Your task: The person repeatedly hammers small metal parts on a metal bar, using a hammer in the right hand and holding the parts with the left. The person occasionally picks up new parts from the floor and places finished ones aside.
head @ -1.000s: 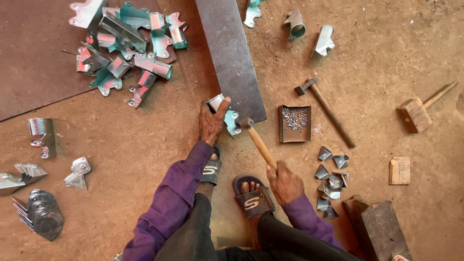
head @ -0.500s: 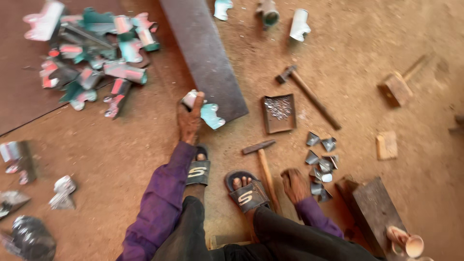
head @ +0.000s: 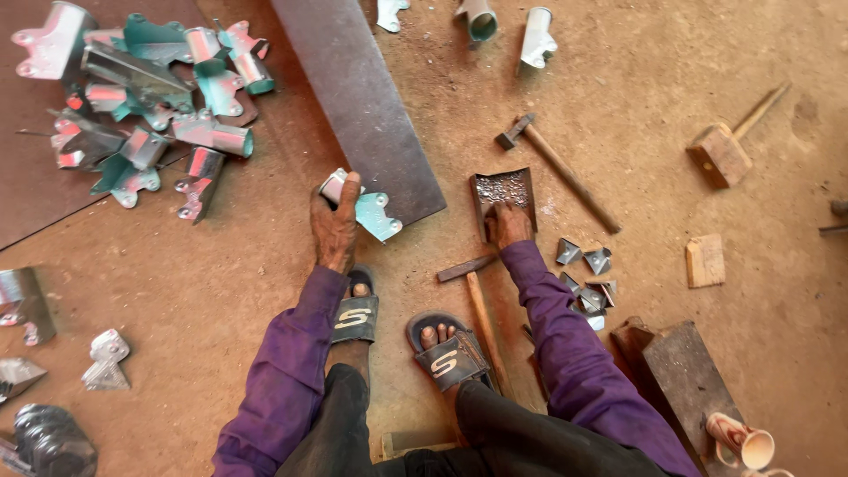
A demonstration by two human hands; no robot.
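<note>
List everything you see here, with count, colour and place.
Bracket: one, teal, in left hand.
Tray: one, dark, holding small silvery bits, centre.
Bar: one, dark steel, top centre.
Bracket pile: many, teal and silver, upper left.
Hammers: two, one by the feet, one right of tray.
Mallet: one, wooden, right.
Small pieces: several, grey, beside right arm.
Left hand: gripping the bracket.
Right hand: fingers in the tray.

A pile of metal parts (head: pixel 150 97) lies far left. A long plate (head: pixel 358 97) runs beside it. Two hammers (head: pixel 556 172) (head: pixel 477 309) lie on the ground. A mallet (head: pixel 729 150) rests far right, and a wood block (head: pixel 704 261) sits nearer.
</note>
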